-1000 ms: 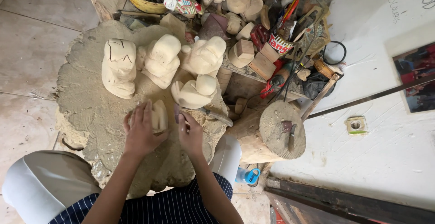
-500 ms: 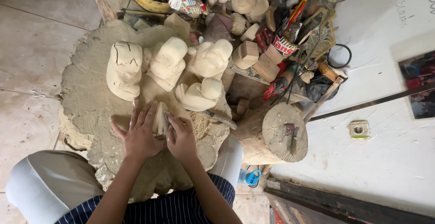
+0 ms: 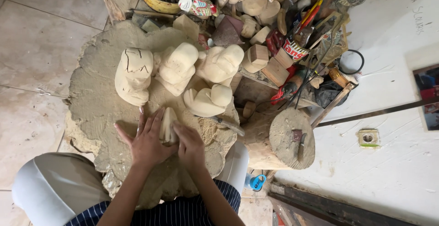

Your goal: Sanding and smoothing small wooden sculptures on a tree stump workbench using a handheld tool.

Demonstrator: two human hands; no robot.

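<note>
1. Knees and a dark striped apron (image 3: 183,210) fill the bottom edge of the view; the person sits over a broad, rough wooden slab (image 3: 91,98) coated in pale dust.
2. Left hand (image 3: 146,141) lies flat on the slab with its fingers spread wide, the fingertips pointing away from the body. Its inner fingers rest against the left side of a small pale wood carving (image 3: 168,124).
3. Right hand (image 3: 190,146) sits just beside the left, fingers drawn together and curled over the near right side of the same carving. Whether the thumb is under the piece cannot be told.
4. Small carving therefore stands between the two hands, on the slab, its far end showing clear above the fingertips.
5. Just beyond the hands a metal tool (image 3: 227,125) lies on loose sawdust, right of the carving and apart from the fingers.
6. Four larger unpainted carved figures (image 3: 176,66) stand in a cluster at the slab's far half; the leftmost shows cracks.
7. Right of the slab a round log stump (image 3: 288,139) carries a small blade.
8. Farther off, a heap of wood blocks, painted figures and hand tools (image 3: 283,24) crowds the top of the view.
9. Floor is pale tile (image 3: 36,38) at left; a white, scuffed surface (image 3: 393,162) lies at right.
</note>
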